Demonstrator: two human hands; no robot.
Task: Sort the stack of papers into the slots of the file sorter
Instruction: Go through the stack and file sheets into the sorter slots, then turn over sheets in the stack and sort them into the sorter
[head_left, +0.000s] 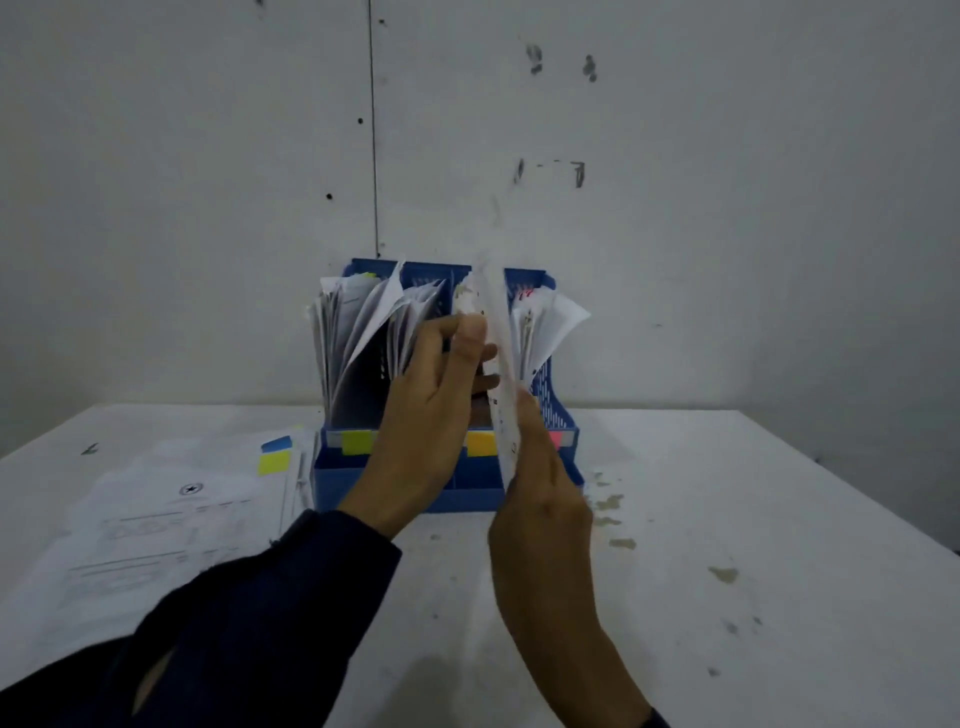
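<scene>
White printed sheet (501, 395) held edge-on, long axis upright, pinched low by right hand (540, 499) — directly over third slot of blue plastic file sorter (558, 410). Left hand (431, 410) nearer sorter, fingers curled, parting filed papers (358, 332). Remaining paper stack (156, 525) on white tabletop (727, 519), left.

A plain office corner: stained white table (727, 519), scuffed grey wall (675, 234), blue file sorter (452, 483).

A blue perforated plastic file sorter (556, 400) bears yellow, orange and pink labels; white printed paper sheets (156, 525) carry blue and yellow tabs; white stained desk (727, 519).
</scene>
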